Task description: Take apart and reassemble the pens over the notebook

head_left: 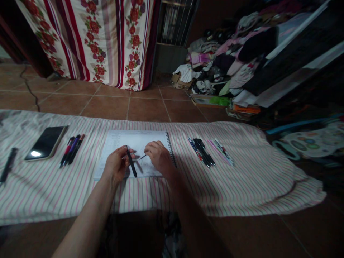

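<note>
The black pen [132, 164] is over the spiral notebook [113, 143], held between the fingers of my left hand [117, 162]. My right hand [158, 156] pinches narrowly a thin dark piece [143, 157]. Both sides, pens [71, 151] lie on striped cloth [249, 172]. Beyond, white fabric [186, 72] partly covers a cardboard box [180, 83]; its inside I cannot tell.
</note>
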`<state>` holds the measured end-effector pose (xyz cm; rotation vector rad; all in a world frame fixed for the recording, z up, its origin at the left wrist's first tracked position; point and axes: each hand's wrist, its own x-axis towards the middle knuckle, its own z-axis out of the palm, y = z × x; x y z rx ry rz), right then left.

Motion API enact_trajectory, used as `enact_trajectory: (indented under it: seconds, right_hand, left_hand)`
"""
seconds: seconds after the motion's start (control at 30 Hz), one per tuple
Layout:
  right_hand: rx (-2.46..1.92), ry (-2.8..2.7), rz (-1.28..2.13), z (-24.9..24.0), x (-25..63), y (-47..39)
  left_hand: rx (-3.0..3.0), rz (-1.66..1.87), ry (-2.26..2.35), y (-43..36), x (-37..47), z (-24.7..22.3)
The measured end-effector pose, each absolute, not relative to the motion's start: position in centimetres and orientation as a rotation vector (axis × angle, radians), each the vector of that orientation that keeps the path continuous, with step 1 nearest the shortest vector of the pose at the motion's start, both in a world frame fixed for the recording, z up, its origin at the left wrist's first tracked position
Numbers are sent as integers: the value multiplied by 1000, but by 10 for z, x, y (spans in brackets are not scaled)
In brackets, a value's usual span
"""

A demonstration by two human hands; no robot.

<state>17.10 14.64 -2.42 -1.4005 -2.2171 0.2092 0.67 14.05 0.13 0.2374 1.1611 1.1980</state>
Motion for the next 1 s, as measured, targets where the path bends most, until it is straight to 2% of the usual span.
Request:
enact_trajectory:
  seconds: [0.6, 0.8, 1.0]
  right_hand:
    - [-1381, -2219, 137, -20, 163, 147]
    - [-1269, -1892, 17, -3, 167, 149]
    - [-1198, -1339, 323, 3, 168, 149]
  left_hand:
    - [134, 1189, 1131, 141, 1, 10]
    - [64, 1214, 1151, 142, -1, 14]
    - [-18, 1318, 1144, 142, 4, 17]
